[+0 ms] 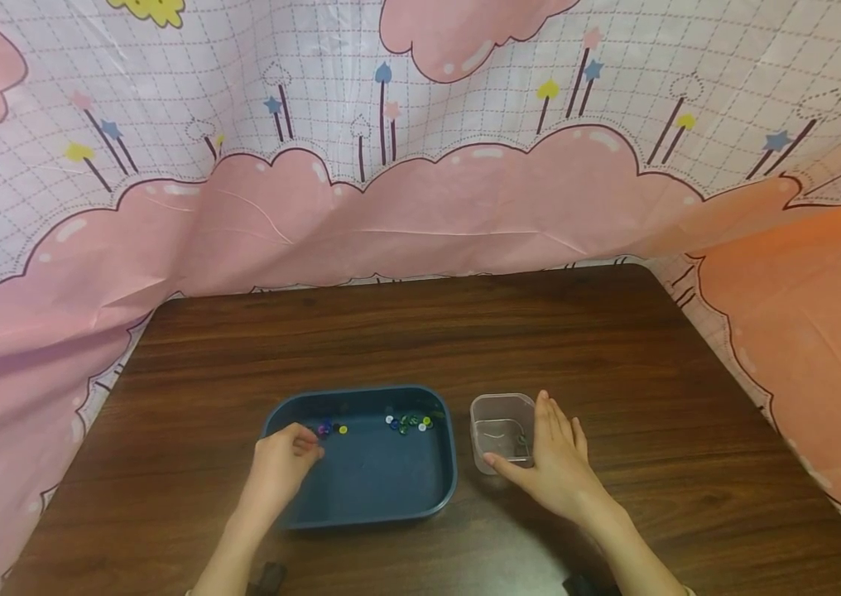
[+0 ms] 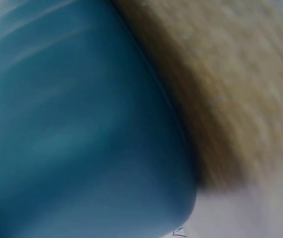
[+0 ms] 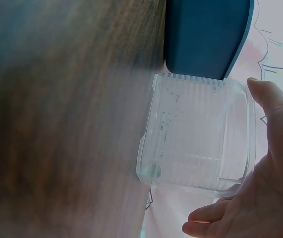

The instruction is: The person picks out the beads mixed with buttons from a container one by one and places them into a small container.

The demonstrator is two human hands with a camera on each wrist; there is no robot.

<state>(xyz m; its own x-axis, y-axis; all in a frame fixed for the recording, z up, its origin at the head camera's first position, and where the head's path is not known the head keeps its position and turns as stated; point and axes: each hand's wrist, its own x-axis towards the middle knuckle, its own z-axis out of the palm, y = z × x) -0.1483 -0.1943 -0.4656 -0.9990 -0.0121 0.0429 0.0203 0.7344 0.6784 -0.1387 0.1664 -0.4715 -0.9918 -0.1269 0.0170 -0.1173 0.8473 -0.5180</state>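
Observation:
My left hand (image 1: pixel 286 463) is over the left side of a dark blue tray (image 1: pixel 372 523), its fingers bent near the thumb. Whether it pinches anything is hidden. Beside its fingertips lie small bead-like pieces (image 1: pixel 325 429), purple, blue and yellow. A second cluster of small green, white, yellow and blue pieces (image 1: pixel 404 424) sits at the tray's back right. Against the right side of a clear plastic container (image 1: pixel 495 399), my right hand (image 1: pixel 562 472) has its fingers extended and thumb spread along the front. A small dark green piece (image 1: pixel 521 439) shows inside the container.
The tray and container stand side by side on a brown wooden table (image 1: pixel 406 331). A patterned pink and white cloth (image 1: pixel 420 199) hangs behind the table's far edge. The left wrist view is blurred and shows mostly the tray's outer wall (image 2: pixel 82 124).

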